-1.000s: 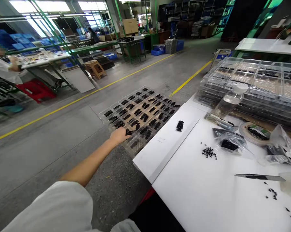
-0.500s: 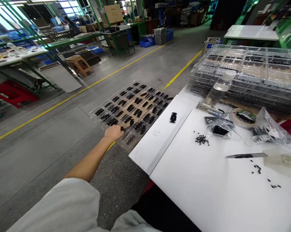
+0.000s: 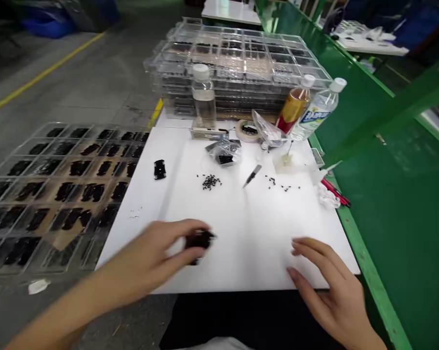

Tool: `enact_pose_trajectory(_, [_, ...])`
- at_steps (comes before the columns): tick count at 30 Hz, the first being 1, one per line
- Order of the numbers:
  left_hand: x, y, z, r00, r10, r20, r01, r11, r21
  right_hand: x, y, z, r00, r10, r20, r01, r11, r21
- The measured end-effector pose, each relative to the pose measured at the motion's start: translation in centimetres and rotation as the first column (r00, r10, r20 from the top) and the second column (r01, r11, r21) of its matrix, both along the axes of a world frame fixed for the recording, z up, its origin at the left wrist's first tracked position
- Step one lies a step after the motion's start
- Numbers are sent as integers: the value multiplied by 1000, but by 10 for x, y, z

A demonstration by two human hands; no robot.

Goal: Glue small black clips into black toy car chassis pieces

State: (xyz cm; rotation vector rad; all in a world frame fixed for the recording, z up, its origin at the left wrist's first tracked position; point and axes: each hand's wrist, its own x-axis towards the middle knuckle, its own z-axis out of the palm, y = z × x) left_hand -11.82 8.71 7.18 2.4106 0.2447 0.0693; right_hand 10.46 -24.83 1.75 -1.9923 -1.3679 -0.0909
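My left hand (image 3: 157, 255) hovers over the near left part of the white work surface (image 3: 241, 228), its thumb and fingers pinched on a small black plastic part (image 3: 199, 239). It is blurred by motion. My right hand (image 3: 327, 279) rests at the near right edge of the surface with its fingers stretched out flat, holding nothing. A second black part (image 3: 160, 169) lies on the surface further back on the left. To the left, lower than the table, a clear compartment tray (image 3: 11, 160) holds several black parts.
A stack of clear trays (image 3: 237, 68) stands at the back. In front of it are a clear bottle (image 3: 204, 95), a tape roll (image 3: 247, 130), plastic bags (image 3: 225, 151), a blade (image 3: 252, 175), a heap of small black bits (image 3: 210, 182), two more bottles (image 3: 307, 107) and a green bench frame (image 3: 387, 160).
My left hand has come back from the tray on the left to the white surface with a black part in it. My view has swung right, and my right hand has come into sight.
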Motion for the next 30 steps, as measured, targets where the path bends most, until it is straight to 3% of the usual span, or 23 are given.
enact_pose_trajectory(2, [66, -32, -17, 969, -245, -21, 244, 969, -49, 5, 25, 8, 995, 96, -34, -98, 993, -72])
enact_pose_trajectory(4, [117, -50, -35, 929, -370, -5, 370, 929, -24, 15, 37, 6, 987, 153, -54, -159, 980, -122])
enact_pose_trajectory(7, [154, -53, -53, 898, -437, 42, 435, 899, 55, 31, 38, -6, 987, 148, -60, -156, 977, -145])
enact_pose_trajectory(10, [153, -41, -62, 876, -465, 128, 452, 884, 119, 41, 34, -12, 991, 120, -63, -129, 976, -176])
enact_pose_trajectory(15, [139, -27, -72, 840, -488, 237, 463, 873, 156, 47, 42, -6, 979, 190, -73, -202, 951, -236])
enact_pose_trajectory(22, [139, -25, -70, 827, -499, 258, 477, 866, 147, 64, 22, 2, 981, 140, -136, -163, 970, -181])
enact_pose_trajectory(25, [139, -26, -74, 830, -476, 290, 441, 879, 179, 70, 15, 3, 987, -37, -158, 23, 996, -89])
enact_pose_trajectory(27, [138, -28, -78, 822, -480, 306, 431, 876, 215, 70, 20, -1, 974, -194, -119, 188, 980, -60])
enact_pose_trajectory(30, [138, -30, -82, 817, -493, 299, 410, 862, 300, 65, 36, -9, 970, -243, -17, 239, 963, -122])
